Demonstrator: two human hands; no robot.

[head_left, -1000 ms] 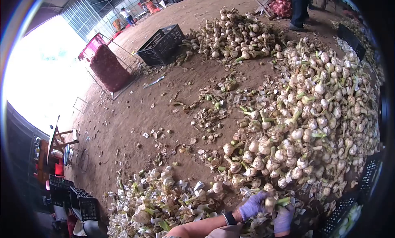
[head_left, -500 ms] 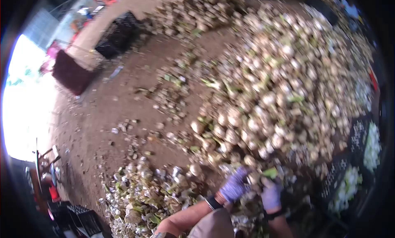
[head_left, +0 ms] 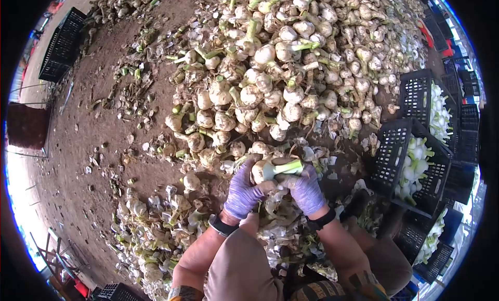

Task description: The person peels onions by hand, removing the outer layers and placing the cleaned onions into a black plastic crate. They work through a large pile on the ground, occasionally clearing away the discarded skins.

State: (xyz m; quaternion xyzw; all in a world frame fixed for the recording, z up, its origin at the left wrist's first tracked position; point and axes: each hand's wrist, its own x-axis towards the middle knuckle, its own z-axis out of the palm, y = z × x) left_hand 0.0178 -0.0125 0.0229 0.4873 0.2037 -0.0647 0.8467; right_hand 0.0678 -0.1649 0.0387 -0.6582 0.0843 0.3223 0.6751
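A white, onion-like bulb (head_left: 258, 173) with a thick, cut green stem is held up between my two gloved hands. My left hand (head_left: 243, 193) is closed around the bulb end, its fingers and thumb wrapped about it. On the stem side, my right hand (head_left: 304, 190) is closed with the fingers pinched just below the green stem. Whether a small tool sits in the right hand cannot be made out. Both gloves are purple-white knit. Below and between the hands lie loose papery skins (head_left: 278, 210).
A large heap of unpeeled bulbs (head_left: 270, 101) spreads ahead. Peeled skins (head_left: 156, 223) pile up at the left. On the right stand black crates (head_left: 390, 150) holding cleaned white bulbs (head_left: 416, 166). Another black crate (head_left: 62, 46) stands far left on the dirt floor (head_left: 78, 171).
The view has swung right and down, so the hands appear higher and nearer the middle. A bulb with its green stem now shows clearly between them; earlier it was blurred.
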